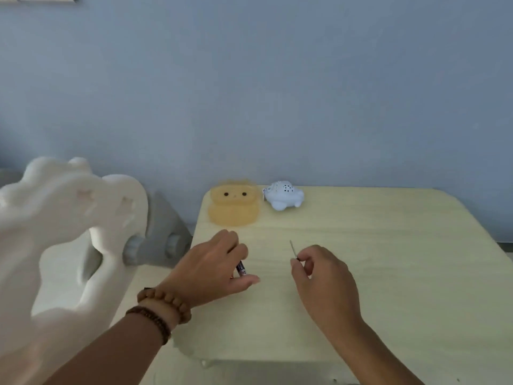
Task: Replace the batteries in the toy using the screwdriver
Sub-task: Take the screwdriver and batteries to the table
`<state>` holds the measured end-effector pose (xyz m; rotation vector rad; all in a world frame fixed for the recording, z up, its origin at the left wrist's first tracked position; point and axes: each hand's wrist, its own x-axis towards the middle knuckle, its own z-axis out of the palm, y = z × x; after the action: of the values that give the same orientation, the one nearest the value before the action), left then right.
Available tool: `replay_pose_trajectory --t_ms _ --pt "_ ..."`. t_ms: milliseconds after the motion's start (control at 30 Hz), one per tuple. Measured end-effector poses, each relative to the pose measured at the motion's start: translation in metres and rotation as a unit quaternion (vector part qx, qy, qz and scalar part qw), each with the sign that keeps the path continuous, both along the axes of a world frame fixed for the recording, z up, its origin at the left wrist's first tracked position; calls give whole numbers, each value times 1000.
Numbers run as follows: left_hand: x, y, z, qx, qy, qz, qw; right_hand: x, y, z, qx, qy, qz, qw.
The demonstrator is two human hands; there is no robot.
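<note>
Head view: a pale wooden table carries a translucent orange bear-shaped toy and a white plastic turtle toy, both untouched and well beyond either grip, so opening, swapping and closing all remain. The left hand curls round a dark cylindrical battery, while the right hand pinches a thin metal screwdriver, its shaft pointing up.

Pale wooden tabletop against a blue-grey wall.
A white, wavy-edged furniture piece with grey fittings stands just left.
</note>
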<state>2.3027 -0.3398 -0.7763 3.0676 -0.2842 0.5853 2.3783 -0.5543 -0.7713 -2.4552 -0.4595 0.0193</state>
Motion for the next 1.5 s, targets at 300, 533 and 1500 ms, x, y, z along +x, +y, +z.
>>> replay_pose_trajectory --t_ms 300,533,1500 --pt "14 8 -14 -47 -5 24 999 13 -1 -29 -36 -30 3 999" --pt "34 6 -24 -53 42 24 997 37 23 -41 -50 -55 55 996" --pt "37 20 -42 -194 147 10 970 61 27 -70 -46 -164 62 983"
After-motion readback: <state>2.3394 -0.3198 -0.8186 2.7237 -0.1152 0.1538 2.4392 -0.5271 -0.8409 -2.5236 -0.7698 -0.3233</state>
